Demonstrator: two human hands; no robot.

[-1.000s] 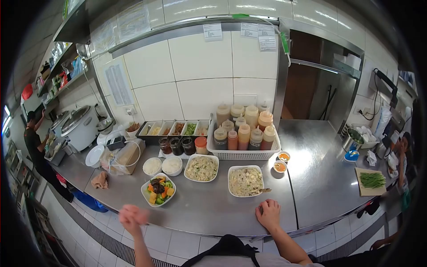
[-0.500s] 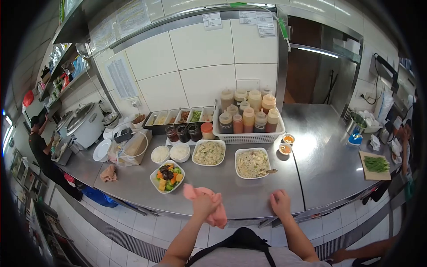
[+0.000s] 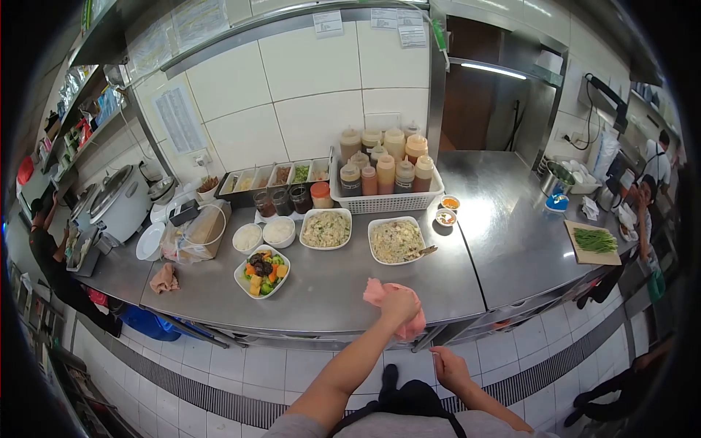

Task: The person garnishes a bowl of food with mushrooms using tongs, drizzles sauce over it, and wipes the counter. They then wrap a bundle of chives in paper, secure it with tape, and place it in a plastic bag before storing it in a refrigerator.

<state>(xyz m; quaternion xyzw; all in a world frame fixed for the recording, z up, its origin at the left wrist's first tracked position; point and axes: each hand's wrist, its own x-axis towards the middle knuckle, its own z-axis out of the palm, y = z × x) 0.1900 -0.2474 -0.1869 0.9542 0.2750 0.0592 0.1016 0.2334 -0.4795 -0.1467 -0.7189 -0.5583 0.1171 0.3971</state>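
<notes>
My left hand (image 3: 399,305) is closed around a pink cloth (image 3: 414,325) at the front edge of the steel counter. Part of the cloth hangs over that edge. Off the counter, low in front of my body, my right hand (image 3: 451,369) has loosely bent fingers and nothing visible in it. Just behind the cloth is a white dish of fried rice (image 3: 396,239) with a spoon (image 3: 428,250) at its right side. Further left stand a second dish of fried rice (image 3: 326,228) and a bowl of mixed vegetables (image 3: 262,272) topped with dark pieces.
Two bowls of white rice (image 3: 278,231) stand behind the vegetables. A basket of squeeze bottles (image 3: 387,201) and two sauce cups (image 3: 445,217) are at the back. Cut greens lie on a board (image 3: 604,257) at right. Another cloth (image 3: 164,278) lies left. Other people stand at both sides.
My left hand has moved right with the pink cloth, from near the vegetable bowl to in front of the right rice dish. My right hand has come off the counter towards my body.
</notes>
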